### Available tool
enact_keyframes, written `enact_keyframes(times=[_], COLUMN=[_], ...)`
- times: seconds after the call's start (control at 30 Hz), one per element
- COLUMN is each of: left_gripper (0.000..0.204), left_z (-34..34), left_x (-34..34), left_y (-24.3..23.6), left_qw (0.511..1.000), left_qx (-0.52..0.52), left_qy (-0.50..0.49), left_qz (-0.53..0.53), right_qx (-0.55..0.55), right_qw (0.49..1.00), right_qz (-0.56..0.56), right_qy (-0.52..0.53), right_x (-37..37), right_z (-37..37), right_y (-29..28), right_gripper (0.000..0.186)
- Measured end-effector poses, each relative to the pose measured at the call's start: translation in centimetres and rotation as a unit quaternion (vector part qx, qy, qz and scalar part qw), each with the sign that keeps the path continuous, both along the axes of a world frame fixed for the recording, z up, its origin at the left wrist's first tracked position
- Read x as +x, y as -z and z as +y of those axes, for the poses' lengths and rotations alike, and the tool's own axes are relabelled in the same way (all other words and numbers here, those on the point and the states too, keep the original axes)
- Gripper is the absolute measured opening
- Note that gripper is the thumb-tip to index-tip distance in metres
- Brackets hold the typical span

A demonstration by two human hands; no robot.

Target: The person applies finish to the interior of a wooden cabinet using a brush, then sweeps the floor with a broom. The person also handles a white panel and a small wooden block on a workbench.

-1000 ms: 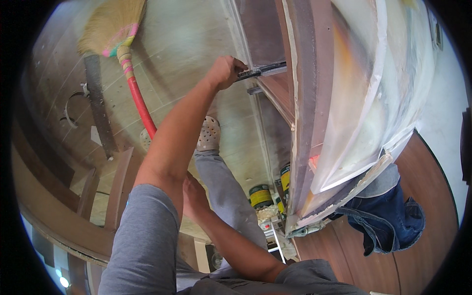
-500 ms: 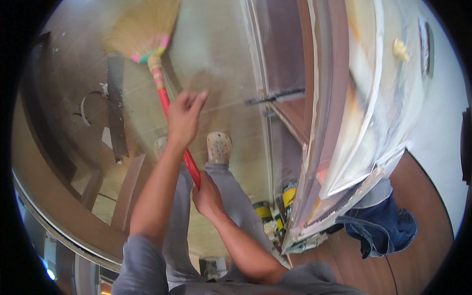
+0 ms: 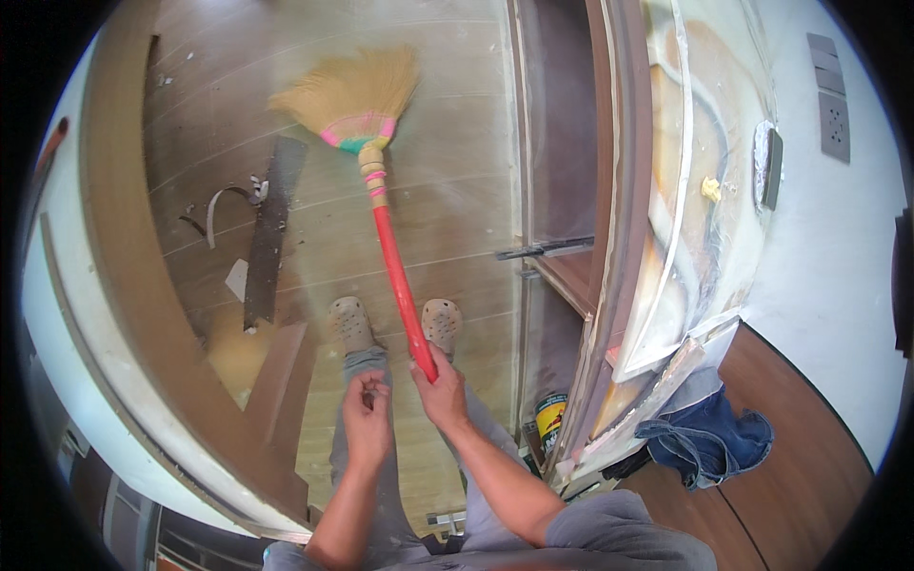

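Observation:
My right hand point(image 3: 441, 392) is wrapped round the lower end of a broom's red handle point(image 3: 400, 276). The broom slants away from me, its tan straw head point(image 3: 354, 95) fanned out over the floor, with pink and green binding at the neck. Beside the handle's end, apart from it, my left hand point(image 3: 367, 409) is raised with its fingers curled in, and nothing shows in it. My feet, in beige clogs point(image 3: 442, 322), stand on either side of the handle.
Left of the broom lie a dark strip point(image 3: 271, 228), a curled thin strip point(image 3: 211, 217) and a white scrap point(image 3: 237, 280). A wooden board point(image 3: 276, 376) lies near my left leg. An open-fronted cabinet point(image 3: 571, 276) stands at right, by a yellow can point(image 3: 550, 419) and folded denim point(image 3: 709, 433).
My left hand has come away from beside the handle and back toward me. The straw head has swung right, and my right hand has shifted slightly right, still holding the handle.

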State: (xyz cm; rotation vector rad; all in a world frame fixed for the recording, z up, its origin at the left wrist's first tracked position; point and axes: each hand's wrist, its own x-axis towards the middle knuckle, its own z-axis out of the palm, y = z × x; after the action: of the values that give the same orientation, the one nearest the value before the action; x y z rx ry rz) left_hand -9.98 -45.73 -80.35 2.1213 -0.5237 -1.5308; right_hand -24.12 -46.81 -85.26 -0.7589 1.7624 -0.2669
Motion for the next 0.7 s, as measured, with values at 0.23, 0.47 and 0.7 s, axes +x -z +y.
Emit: enact_keyframes(times=[0.23,0.47,0.7], left_gripper=[0.046,0.046,0.038], left_z=[7.2,12.1,12.2], left_x=[4.7,4.2,4.4], left_y=[-11.4,-13.1,-11.9], left_qw=[0.884,0.878,0.873], left_qx=[0.125,0.192,0.197], left_qy=[0.426,0.413,0.422], left_qz=[-0.149,-0.148,-0.144], right_qx=[-0.074,-0.083,-0.126], right_qw=[0.994,0.978,0.952], right_qz=[0.077,0.139,0.095], right_qy=[0.013,0.133,0.262], right_x=[-2.6,-4.6,-6.3], right_z=[0.3,-2.1,-11.7], right_y=[-6.2,-7.9,-2.7], right_gripper=[0.045,0.046,0.064])
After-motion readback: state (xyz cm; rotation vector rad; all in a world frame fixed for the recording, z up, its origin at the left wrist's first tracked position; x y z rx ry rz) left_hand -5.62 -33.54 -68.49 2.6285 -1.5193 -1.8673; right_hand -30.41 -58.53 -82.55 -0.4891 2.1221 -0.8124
